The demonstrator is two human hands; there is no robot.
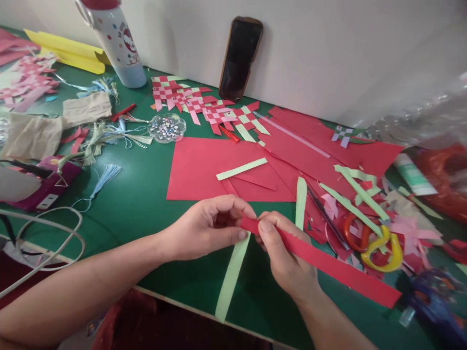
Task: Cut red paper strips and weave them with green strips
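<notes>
Left hand (209,228) and right hand (286,257): each grip clamped on the red strip (339,270), above the green worktop (146,194). The strip runs toward 4 o'clock. A pale green strip (231,277) hangs toward 6 o'clock from the left hand.

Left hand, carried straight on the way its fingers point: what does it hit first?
The right hand. The left hand points rightward at the right hand's thumb and fingers. Both pinch the end of the red strip and are almost touching. Beyond that lie the scissors, though depth is unclear.
</notes>
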